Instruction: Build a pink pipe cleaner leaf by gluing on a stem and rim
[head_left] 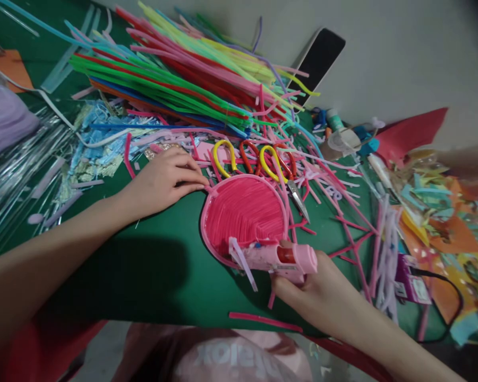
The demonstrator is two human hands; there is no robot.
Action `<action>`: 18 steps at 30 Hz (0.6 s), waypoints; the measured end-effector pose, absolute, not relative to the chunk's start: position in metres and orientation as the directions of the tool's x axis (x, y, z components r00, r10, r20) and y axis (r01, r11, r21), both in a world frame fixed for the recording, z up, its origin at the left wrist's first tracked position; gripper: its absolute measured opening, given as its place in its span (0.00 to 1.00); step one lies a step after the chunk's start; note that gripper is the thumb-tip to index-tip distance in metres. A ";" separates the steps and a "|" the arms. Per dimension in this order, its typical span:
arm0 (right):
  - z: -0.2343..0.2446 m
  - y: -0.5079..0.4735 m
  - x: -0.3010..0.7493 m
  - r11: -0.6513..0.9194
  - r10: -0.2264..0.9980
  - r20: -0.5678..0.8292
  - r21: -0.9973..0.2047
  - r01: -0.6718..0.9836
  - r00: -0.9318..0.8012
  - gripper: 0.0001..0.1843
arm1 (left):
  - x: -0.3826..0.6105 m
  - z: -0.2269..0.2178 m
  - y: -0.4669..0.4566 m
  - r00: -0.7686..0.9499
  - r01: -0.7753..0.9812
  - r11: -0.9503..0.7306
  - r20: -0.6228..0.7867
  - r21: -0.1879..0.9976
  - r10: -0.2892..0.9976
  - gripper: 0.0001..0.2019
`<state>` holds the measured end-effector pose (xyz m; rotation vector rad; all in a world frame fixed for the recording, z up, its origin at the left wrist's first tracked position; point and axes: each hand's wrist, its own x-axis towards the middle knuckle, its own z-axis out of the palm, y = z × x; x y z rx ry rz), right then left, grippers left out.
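Note:
A round pink disc (pixel 242 207), filled with rows of deep pink pipe cleaner and edged in lighter pink, lies on the green table. My right hand (pixel 306 289) grips a pink hot glue gun (pixel 281 260) over the disc's lower right edge, its nozzle end pointing left. A pale lilac strip hangs across the front of the gun. At the disc's upper left rim, my left hand (pixel 171 178) pinches the end of the pink edging pipe cleaner (pixel 209 188) between thumb and fingertips. Just behind the disc rest scissors (pixel 297 199) with yellow and red handles.
Bundled pipe cleaners (pixel 175 79) of many colours are heaped at the back, beside a black phone (pixel 322 58). Loose pink pieces (pixel 354 233) and a purple box (pixel 412 281) lie to the right. Silver tinsel (pixel 35 154) covers the left. A pink strip (pixel 265 321) lies near the front edge.

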<state>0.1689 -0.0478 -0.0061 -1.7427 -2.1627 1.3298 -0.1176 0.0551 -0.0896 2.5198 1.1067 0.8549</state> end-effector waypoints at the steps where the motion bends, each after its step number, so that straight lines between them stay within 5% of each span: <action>1: -0.006 -0.048 0.169 -0.012 0.822 -0.444 -0.640 0.769 -0.356 0.07 | -0.118 -0.089 0.055 0.535 0.587 -0.672 0.406 0.452 0.741 0.18; 18: -0.004 -0.054 0.177 -0.060 0.812 -0.506 -0.569 0.820 -0.291 0.05 | -0.118 -0.088 0.056 0.534 0.586 -0.657 0.384 0.473 0.753 0.16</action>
